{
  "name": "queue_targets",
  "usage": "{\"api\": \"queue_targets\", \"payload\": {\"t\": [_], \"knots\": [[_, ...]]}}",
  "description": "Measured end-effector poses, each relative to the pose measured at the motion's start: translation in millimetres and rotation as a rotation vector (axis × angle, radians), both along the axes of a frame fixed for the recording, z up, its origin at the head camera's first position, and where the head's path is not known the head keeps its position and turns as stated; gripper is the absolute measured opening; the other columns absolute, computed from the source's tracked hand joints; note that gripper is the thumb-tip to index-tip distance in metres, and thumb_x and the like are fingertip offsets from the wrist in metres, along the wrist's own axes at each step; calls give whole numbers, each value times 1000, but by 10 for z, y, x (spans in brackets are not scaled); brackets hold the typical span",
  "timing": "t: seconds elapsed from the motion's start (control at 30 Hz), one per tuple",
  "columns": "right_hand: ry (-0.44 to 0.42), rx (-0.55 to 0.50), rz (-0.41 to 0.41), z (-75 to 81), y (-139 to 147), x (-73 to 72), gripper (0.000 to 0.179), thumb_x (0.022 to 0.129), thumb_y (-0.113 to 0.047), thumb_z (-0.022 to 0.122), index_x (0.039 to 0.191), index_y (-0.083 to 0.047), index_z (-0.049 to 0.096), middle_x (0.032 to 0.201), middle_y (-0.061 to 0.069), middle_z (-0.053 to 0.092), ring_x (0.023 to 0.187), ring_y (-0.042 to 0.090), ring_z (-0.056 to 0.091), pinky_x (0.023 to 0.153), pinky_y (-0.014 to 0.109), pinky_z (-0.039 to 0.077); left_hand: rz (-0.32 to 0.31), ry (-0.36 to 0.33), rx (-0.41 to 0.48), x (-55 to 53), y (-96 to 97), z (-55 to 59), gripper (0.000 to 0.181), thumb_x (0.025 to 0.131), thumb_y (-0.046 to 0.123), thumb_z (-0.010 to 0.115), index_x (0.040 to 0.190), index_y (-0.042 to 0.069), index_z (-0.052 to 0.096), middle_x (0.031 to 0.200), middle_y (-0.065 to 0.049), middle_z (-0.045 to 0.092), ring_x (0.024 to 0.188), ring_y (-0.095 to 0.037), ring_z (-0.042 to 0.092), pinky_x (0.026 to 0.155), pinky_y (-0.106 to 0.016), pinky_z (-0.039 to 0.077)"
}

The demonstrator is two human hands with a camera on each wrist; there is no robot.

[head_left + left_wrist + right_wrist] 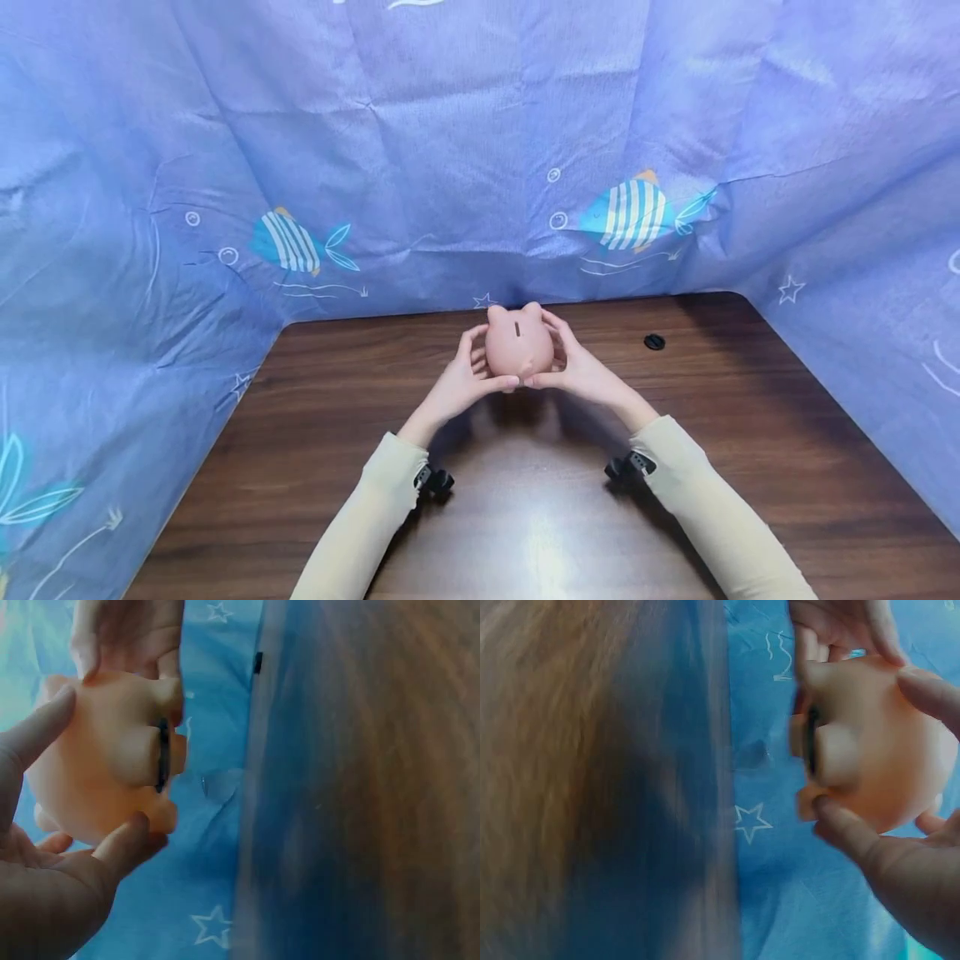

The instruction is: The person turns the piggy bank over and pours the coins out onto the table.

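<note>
A pink piggy bank [519,346] is held between both hands above the far part of the table, its coin slot facing up and its ears toward the back. My left hand [468,373] grips its left side, fingers curled around it and thumb on the near face. On the other side my right hand [581,364] grips it the same way, the thumbs almost meeting. In the left wrist view, the underside of the piggy bank [101,754] shows short feet and a dark round shape between them; whether that is a hole or a cover I cannot tell.
On the dark wooden table [337,400], right of the hands, lies a small round black piece [655,342], resembling a stopper. A blue cloth [450,167] printed with fish and stars hangs behind and along the sides. Small black devices sit at both wrists.
</note>
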State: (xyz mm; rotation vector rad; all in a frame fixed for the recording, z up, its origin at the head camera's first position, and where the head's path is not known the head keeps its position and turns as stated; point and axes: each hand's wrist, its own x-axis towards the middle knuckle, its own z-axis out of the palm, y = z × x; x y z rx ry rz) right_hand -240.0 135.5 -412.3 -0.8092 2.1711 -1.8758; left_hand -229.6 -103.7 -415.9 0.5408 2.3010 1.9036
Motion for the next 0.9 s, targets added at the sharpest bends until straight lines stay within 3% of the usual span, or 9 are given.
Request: {"api": "queue_targets", "payload": {"t": [0.1,0.23,0.47,0.6,0.67,0.7,0.83,0.9], "knots": [[-51,35,6,-85,5,-32,107,84,1,78,161,-17,6,161,22,19,138,44,37,99,46,50,6,-80,8,-5,4,-86,91,85,20,84,152,17,23,143,-23,52,134,-30,51,108,-42,44],[-64,63,1,-97,11,-57,105,85,-4,77,161,-16,6,160,24,21,135,46,42,95,45,51,21,-95,3,-3,12,-107,91,84,24,84,152,18,24,138,-21,56,128,-29,55,104,-44,47],[-87,76,2,-124,8,-76,104,86,-2,76,161,-12,4,161,24,18,137,46,39,99,44,48,31,-132,-27,-16,19,-125,93,84,26,84,153,17,23,137,-21,57,126,-28,58,103,-44,48],[-81,66,-20,-95,-19,-56,105,86,-2,77,161,-17,6,162,20,19,138,43,39,99,47,48,20,-119,-16,-14,19,-98,96,85,25,84,156,16,20,142,-21,53,129,-29,55,104,-43,47],[-2,62,-39,-39,-33,1,107,85,-4,80,162,-21,7,163,15,21,138,38,40,102,46,46,11,-37,-14,21,10,-38,99,84,21,85,157,17,19,147,-18,48,133,-28,52,106,-40,46],[71,66,-57,4,-35,46,109,84,-6,82,162,-24,9,163,11,23,137,34,41,104,44,45,4,46,-21,53,2,10,100,83,19,86,158,17,19,149,-17,47,133,-27,51,106,-38,46],[492,-11,-78,239,-24,226,111,74,2,88,159,-19,20,166,11,18,141,33,39,110,39,40,-14,528,-58,226,-37,289,106,76,4,88,158,15,21,157,-15,38,138,-29,46,107,-37,45],[651,-43,-76,338,-9,283,110,69,7,88,156,-13,23,166,15,15,143,36,36,111,37,40,-4,704,-77,305,-58,399,108,73,-3,89,156,11,21,157,-18,35,138,-33,46,107,-39,45]]}}
